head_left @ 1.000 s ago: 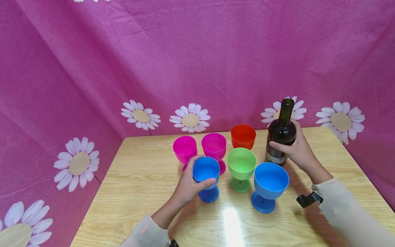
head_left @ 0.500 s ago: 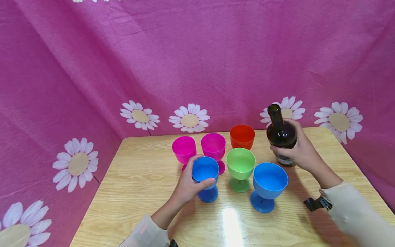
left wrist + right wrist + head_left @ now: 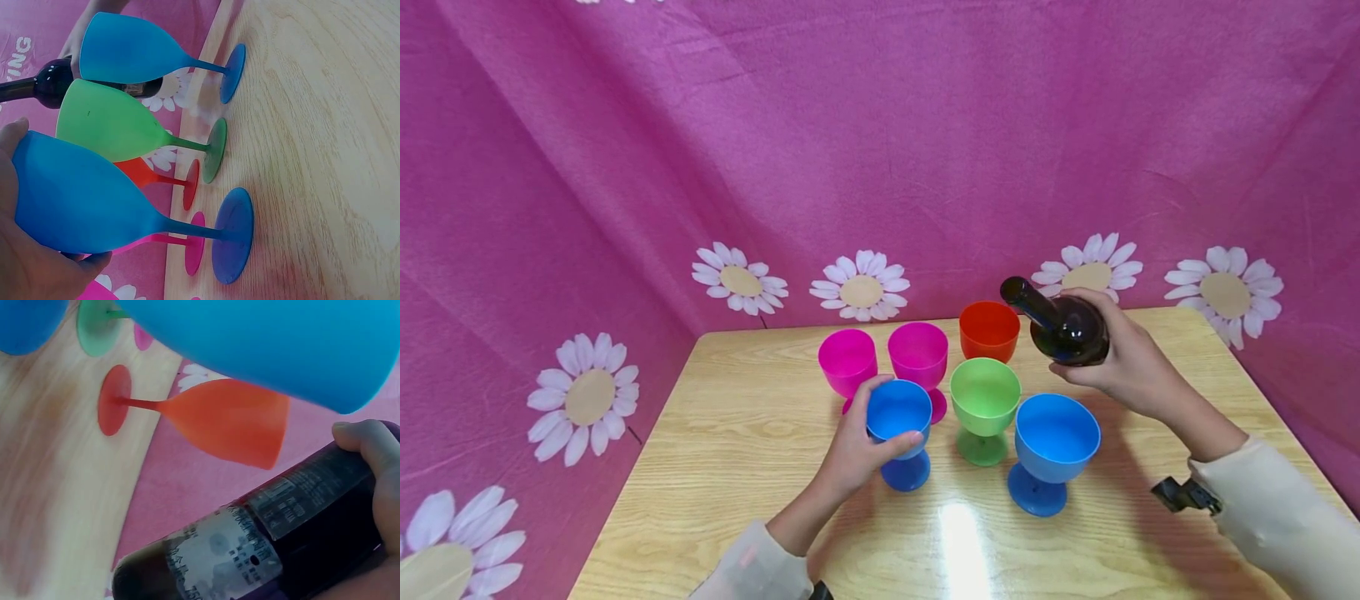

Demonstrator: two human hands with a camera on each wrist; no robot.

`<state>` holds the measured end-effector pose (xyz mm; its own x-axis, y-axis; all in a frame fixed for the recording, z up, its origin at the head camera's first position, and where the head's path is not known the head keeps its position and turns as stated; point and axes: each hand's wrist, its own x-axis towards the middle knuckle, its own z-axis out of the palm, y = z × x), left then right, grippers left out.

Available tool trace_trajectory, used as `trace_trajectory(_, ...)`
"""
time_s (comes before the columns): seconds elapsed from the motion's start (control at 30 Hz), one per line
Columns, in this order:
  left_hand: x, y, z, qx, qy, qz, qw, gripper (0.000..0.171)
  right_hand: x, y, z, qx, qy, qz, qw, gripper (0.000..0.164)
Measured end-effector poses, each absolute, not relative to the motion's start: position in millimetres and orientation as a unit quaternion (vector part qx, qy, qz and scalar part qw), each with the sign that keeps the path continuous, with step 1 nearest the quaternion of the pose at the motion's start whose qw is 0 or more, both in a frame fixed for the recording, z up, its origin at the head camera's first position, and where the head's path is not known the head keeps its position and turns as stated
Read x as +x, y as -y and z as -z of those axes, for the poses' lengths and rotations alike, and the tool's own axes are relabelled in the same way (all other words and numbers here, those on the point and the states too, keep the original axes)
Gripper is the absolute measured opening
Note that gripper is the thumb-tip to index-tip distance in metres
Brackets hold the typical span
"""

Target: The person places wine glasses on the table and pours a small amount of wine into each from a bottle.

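The left grip (image 3: 859, 443) clasps a blue goblet (image 3: 901, 412); at its two o'clock, the right grip (image 3: 1122, 360) curls round a tilted wine bottle (image 3: 1071, 330). The head view's green goblet (image 3: 985, 400) hides the foot of the orange goblet (image 3: 988, 329).

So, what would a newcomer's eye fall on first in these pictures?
Probably the dark bottle, tilted in the right fingers on the right. Then six bright cups on the table, the left fingers gripping the left blue cup. Behind hangs a pink cloth with big daisies.
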<state>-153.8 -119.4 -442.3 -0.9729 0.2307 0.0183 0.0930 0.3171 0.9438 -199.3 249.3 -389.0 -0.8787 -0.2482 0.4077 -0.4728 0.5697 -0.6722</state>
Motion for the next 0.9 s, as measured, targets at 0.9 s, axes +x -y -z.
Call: trace_trajectory(0.9,-154.9,119.7,444.6,0.103,-0.808,-0.577,0.058,0.083,-189.7,-217.9,348.0,0.261,0.903,-0.296,0.170,0.090)
